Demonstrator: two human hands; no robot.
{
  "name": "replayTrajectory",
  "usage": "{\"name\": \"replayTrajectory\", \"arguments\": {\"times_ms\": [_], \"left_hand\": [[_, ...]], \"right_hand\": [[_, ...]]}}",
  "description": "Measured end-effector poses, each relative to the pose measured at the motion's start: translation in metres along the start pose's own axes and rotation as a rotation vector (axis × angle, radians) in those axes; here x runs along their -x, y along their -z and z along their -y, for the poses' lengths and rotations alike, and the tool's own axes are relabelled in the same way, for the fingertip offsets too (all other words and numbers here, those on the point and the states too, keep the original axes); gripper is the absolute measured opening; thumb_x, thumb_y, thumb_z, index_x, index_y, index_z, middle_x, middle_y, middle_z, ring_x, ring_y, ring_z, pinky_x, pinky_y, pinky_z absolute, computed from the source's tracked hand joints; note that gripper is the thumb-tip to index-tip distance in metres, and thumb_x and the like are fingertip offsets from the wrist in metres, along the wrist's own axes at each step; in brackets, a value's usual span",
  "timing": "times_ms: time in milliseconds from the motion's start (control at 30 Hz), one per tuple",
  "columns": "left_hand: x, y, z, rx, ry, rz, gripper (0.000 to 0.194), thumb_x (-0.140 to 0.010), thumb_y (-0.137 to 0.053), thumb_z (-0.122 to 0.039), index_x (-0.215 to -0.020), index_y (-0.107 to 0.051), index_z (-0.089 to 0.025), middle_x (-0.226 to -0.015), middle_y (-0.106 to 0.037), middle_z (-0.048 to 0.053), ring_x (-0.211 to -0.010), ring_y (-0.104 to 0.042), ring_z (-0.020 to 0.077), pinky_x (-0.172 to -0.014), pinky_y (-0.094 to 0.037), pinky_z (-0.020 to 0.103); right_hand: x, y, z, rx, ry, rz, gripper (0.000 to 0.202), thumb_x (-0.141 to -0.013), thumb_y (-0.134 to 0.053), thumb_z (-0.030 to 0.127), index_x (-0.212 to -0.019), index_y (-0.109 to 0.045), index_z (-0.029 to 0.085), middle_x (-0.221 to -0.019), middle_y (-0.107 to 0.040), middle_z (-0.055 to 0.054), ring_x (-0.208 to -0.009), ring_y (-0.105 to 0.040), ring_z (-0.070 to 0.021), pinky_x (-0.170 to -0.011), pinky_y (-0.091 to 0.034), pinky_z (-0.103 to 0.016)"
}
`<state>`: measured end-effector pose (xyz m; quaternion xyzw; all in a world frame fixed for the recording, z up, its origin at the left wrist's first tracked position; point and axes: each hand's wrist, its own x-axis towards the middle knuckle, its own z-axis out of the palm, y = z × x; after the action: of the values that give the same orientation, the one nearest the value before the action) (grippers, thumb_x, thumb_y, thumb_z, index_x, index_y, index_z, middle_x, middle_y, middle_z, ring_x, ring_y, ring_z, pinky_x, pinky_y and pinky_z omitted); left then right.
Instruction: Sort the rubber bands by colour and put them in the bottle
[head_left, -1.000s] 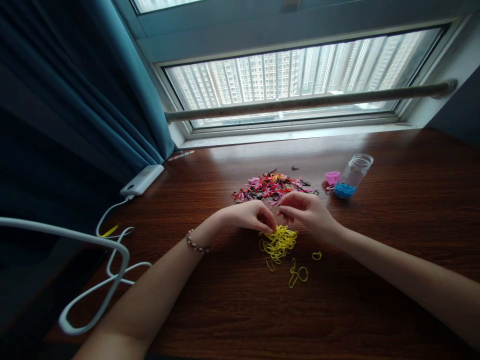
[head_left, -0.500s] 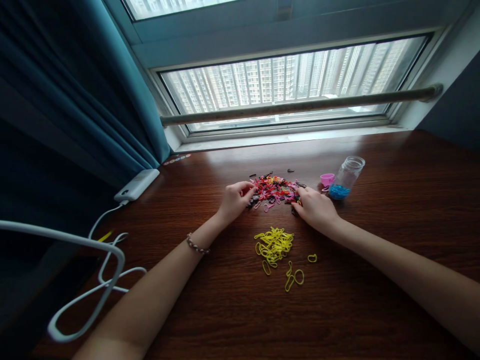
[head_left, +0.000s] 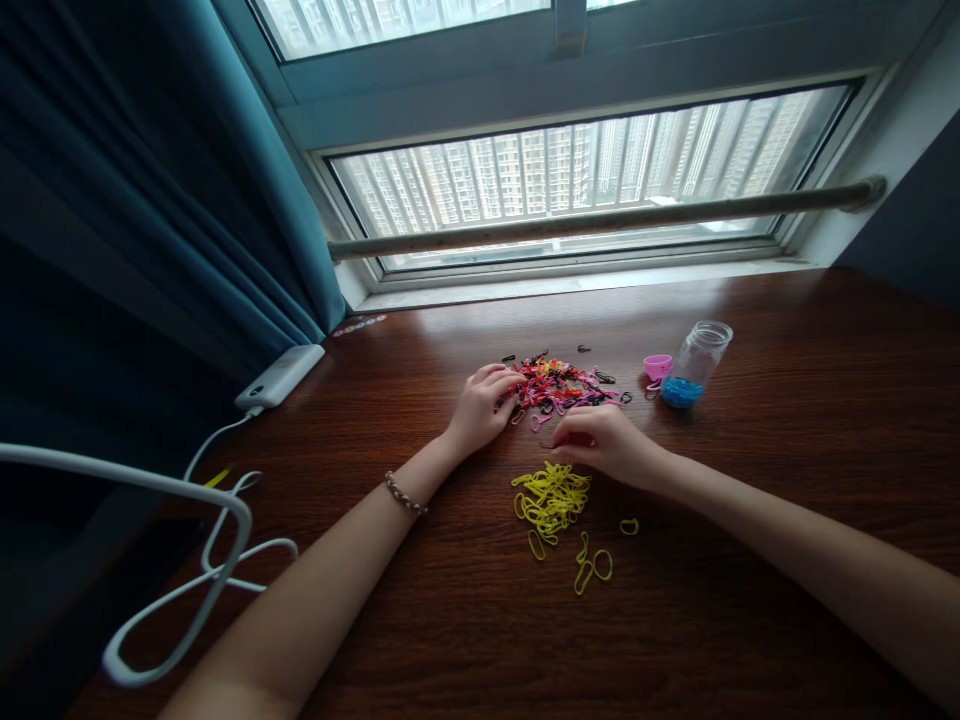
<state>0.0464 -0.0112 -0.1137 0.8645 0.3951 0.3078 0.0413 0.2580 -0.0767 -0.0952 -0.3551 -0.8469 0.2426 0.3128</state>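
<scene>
A mixed pile of small rubber bands (head_left: 562,385), red, pink, black and orange, lies on the table. My left hand (head_left: 484,405) rests at its left edge, fingers slightly apart and touching the bands. Between that pile and a heap of yellow rubber bands (head_left: 553,498), my right hand (head_left: 611,445) is closed in a pinch. A thin dark rubber band (head_left: 547,445) pokes out from its fingertips. Several yellow bands lie loose below the heap.
Right of the mixed pile stands a clear jar (head_left: 696,362) with blue bands at its bottom, beside a small pink cup (head_left: 658,367). A white power bank (head_left: 280,378) with a white cable (head_left: 244,525) lies at the left, near the curtain (head_left: 292,230). The window is behind.
My right hand has moved from the right side of the mixed pile toward me and left, just above the yellow heap. My left hand stays at the pile, its fingers now more spread.
</scene>
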Motion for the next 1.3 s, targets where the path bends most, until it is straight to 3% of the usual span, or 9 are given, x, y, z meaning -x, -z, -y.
{"name": "replayTrajectory", "arguments": {"times_ms": [133, 400, 533, 733, 800, 933, 1000, 1133, 1300], "left_hand": [[0.002, -0.001, -0.003, -0.024, -0.052, 0.101, 0.029, -0.083, -0.047, -0.021, -0.111, -0.056, -0.024, -0.117, -0.058, 0.003, -0.120, -0.037, 0.0227, -0.100, -0.027, 0.045], [0.003, -0.002, -0.002, -0.027, -0.029, 0.110, 0.028, -0.082, -0.048, -0.025, -0.109, -0.057, -0.023, -0.117, -0.058, 0.005, -0.120, -0.038, 0.0241, -0.099, -0.027, 0.047], [0.002, -0.001, -0.003, -0.021, -0.041, 0.118, 0.028, -0.083, -0.047, -0.024, -0.110, -0.056, -0.023, -0.118, -0.058, 0.005, -0.121, -0.037, 0.0235, -0.100, -0.027, 0.047], [0.003, -0.002, -0.002, -0.040, -0.039, 0.122, 0.029, -0.084, -0.045, -0.023, -0.111, -0.056, -0.023, -0.119, -0.057, 0.005, -0.123, -0.035, 0.0237, -0.101, -0.025, 0.047], [0.003, -0.002, -0.002, -0.044, -0.036, 0.127, 0.030, -0.084, -0.045, -0.023, -0.112, -0.055, -0.022, -0.120, -0.056, 0.005, -0.124, -0.035, 0.0237, -0.101, -0.024, 0.046], [0.002, 0.001, -0.006, -0.060, -0.050, 0.169, 0.034, -0.086, -0.042, -0.023, -0.119, -0.050, -0.025, -0.126, -0.052, 0.004, -0.126, -0.032, 0.0224, -0.102, -0.021, 0.047], [0.001, 0.002, -0.008, -0.074, -0.089, 0.212, 0.037, -0.087, -0.038, -0.022, -0.124, -0.045, -0.027, -0.130, -0.048, 0.003, -0.129, -0.028, 0.0212, -0.104, -0.016, 0.047], [0.001, 0.004, -0.011, -0.091, -0.160, 0.291, 0.040, -0.088, -0.037, -0.023, -0.128, -0.040, -0.030, -0.133, -0.045, 0.001, -0.131, -0.023, 0.0200, -0.106, -0.009, 0.047], [0.002, 0.002, -0.010, -0.085, -0.140, 0.242, 0.033, -0.089, -0.037, -0.026, -0.119, -0.049, -0.028, -0.125, -0.053, 0.001, -0.126, -0.035, 0.0185, -0.106, -0.011, 0.045]], "right_hand": [[0.000, -0.005, 0.000, -0.091, -0.085, -0.117, 0.021, -0.078, -0.057, 0.033, -0.071, -0.065, 0.014, -0.063, -0.060, -0.002, -0.056, -0.049, -0.0095, -0.054, -0.038, -0.020], [-0.001, 0.014, -0.028, -0.112, -0.396, -0.596, 0.035, -0.076, -0.053, 0.045, -0.077, -0.065, 0.013, -0.065, -0.063, -0.006, -0.058, -0.055, -0.0144, -0.053, -0.041, -0.025], [-0.002, 0.014, -0.022, -0.236, -0.382, -0.557, 0.035, -0.075, -0.055, 0.046, -0.077, -0.064, 0.012, -0.063, -0.061, -0.005, -0.055, -0.053, -0.0128, -0.049, -0.041, -0.023], [0.002, -0.002, 0.008, -0.529, -0.296, -0.108, 0.031, -0.075, -0.056, 0.044, -0.079, -0.060, 0.014, -0.052, -0.059, 0.000, -0.037, -0.045, -0.0069, -0.036, -0.034, -0.018], [0.002, -0.003, 0.007, -0.501, -0.306, -0.119, 0.033, -0.077, -0.053, 0.045, -0.081, -0.060, 0.014, -0.052, -0.059, 0.000, -0.034, -0.041, -0.0061, -0.034, -0.031, -0.018], [0.000, 0.006, -0.014, -0.156, -0.365, -0.461, 0.033, -0.081, -0.047, 0.044, -0.081, -0.062, 0.014, -0.054, -0.058, -0.001, -0.043, -0.048, -0.0097, -0.042, -0.035, -0.021], [0.000, 0.012, -0.025, 0.114, -0.423, -0.540, 0.030, -0.080, -0.048, 0.040, -0.078, -0.064, 0.015, -0.056, -0.059, -0.003, -0.049, -0.052, -0.0126, -0.048, -0.036, -0.024], [0.001, 0.016, -0.035, 0.509, -0.512, -0.434, 0.024, -0.080, -0.049, 0.033, -0.090, -0.066, 0.019, -0.067, -0.064, -0.005, -0.059, -0.056, -0.0179, -0.055, -0.038, -0.028], [0.001, 0.006, -0.037, 0.597, -0.199, -0.267, 0.029, -0.084, -0.046, 0.031, -0.109, -0.060, 0.022, -0.103, -0.062, -0.008, -0.098, -0.050, -0.0234, -0.083, -0.040, -0.035]]}}
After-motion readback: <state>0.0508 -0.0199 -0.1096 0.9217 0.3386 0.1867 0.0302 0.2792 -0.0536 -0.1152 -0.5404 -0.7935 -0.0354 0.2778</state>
